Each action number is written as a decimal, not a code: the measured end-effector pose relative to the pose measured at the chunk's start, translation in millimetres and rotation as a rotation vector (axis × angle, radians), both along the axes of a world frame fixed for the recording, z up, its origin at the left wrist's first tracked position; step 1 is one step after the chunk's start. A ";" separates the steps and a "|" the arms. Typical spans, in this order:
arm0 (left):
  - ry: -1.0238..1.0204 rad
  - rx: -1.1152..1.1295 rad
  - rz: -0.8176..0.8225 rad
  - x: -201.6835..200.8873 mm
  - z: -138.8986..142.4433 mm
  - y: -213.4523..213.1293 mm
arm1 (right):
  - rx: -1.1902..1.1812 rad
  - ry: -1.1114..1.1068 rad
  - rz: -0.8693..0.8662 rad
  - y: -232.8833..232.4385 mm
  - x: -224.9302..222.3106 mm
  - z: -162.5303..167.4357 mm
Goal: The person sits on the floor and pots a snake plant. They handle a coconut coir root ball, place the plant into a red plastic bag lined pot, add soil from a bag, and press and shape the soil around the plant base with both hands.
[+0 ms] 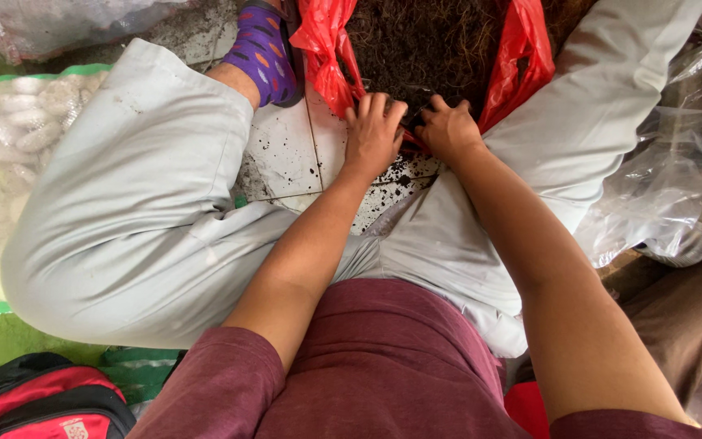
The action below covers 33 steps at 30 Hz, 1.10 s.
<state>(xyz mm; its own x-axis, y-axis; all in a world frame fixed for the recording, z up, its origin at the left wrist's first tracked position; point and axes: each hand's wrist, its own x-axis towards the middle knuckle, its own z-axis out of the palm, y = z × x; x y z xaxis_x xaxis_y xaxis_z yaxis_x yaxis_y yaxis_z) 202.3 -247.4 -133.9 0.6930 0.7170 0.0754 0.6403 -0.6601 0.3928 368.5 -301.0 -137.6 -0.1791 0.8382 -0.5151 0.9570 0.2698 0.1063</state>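
Observation:
A red plastic bag [522, 57] lies open on the tiled floor between my knees, filled with dark brown fibrous soil [428, 41]. My left hand [373, 134] rests palm down on the bag's near edge, fingers curled over the red plastic. Right beside it my right hand [446, 128] grips the same near edge, its fingers tucked into the plastic and the soil. Both hands are close together, almost touching.
Loose soil crumbs speckle the white floor tiles [286, 154]. A foot in a purple dotted sock [263, 53] stands at the back left. A sack of white cocoon-like lumps [6, 138] lies left, clear plastic bags [676, 162] right, a red-black backpack [42, 402] bottom left.

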 end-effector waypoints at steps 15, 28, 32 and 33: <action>0.056 -0.022 -0.121 -5.6 -1.9 -8.8 | 0.040 -0.001 -0.012 2.6 6.1 -7.0; 0.093 -0.024 -0.172 1.1 -27.5 -24.0 | 0.146 0.791 -0.939 -21.5 57.1 29.9; 0.103 -0.082 -0.151 0.9 -32.7 -22.1 | 0.013 0.206 -0.809 -8.1 18.1 8.5; 0.114 -0.087 -0.157 0.3 -32.9 -22.2 | 0.067 0.122 -0.717 -2.8 5.9 6.7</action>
<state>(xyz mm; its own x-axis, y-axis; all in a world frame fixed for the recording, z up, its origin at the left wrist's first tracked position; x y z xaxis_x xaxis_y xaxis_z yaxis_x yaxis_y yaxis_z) 202.6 -269.6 -166.8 0.7970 0.6003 -0.0672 0.5761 -0.7220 0.3832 374.4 -303.8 -130.9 0.3726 0.8000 -0.4703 0.9023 -0.4307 -0.0178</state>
